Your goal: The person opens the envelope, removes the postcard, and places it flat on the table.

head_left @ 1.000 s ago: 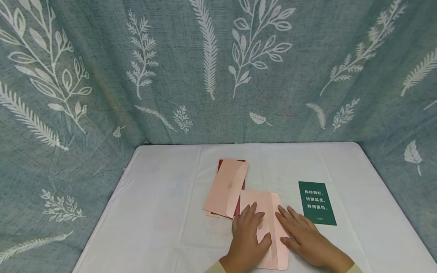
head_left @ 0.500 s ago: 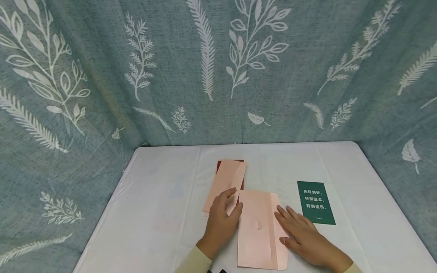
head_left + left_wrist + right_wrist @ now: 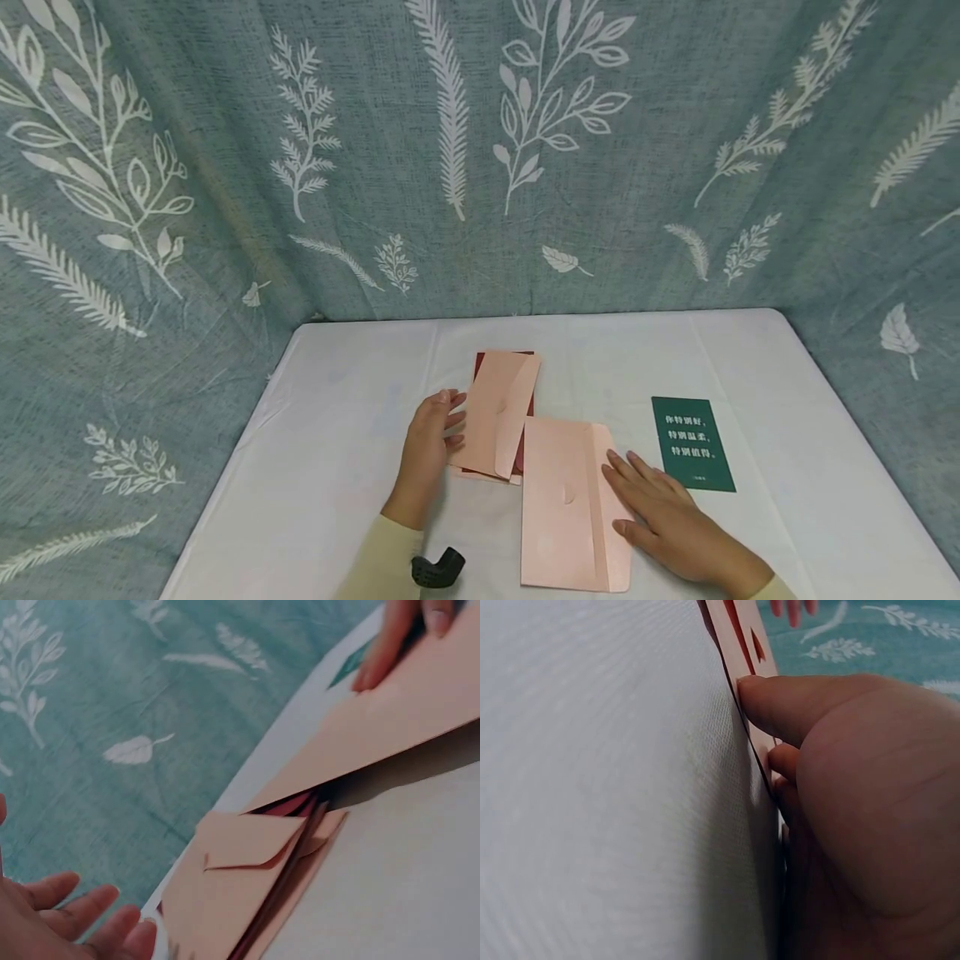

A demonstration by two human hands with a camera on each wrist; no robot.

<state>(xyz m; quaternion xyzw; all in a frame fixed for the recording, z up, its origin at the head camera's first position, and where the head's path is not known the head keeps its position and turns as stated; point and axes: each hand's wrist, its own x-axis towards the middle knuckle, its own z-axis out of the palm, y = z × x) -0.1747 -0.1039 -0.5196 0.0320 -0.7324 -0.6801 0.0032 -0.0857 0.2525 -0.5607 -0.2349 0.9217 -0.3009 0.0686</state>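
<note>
A pink envelope [image 3: 558, 517] lies flat at the front of the table, its flap side to the right. My right hand [image 3: 667, 521] rests with extended fingers on that flap; the right wrist view shows its thumb [image 3: 780, 705] along the envelope's edge. My left hand [image 3: 427, 446] is at the left edge of a small stack of pink envelopes [image 3: 495, 417], fingers loosely bent and holding nothing. Dark red pieces show between those envelopes. In the left wrist view the left hand [image 3: 75, 919] is beside the stack [image 3: 225, 885], apart from it.
A dark green card [image 3: 693, 443] with white lettering lies right of the envelope. The white-covered table [image 3: 352, 392] meets a green leaf-patterned curtain [image 3: 480, 167] at its back and sides. A black device [image 3: 438, 568] sits at the left wrist.
My left hand has lifted off the front envelope and moved left, past the stack, to its left edge. The right hand has stayed on the flap.
</note>
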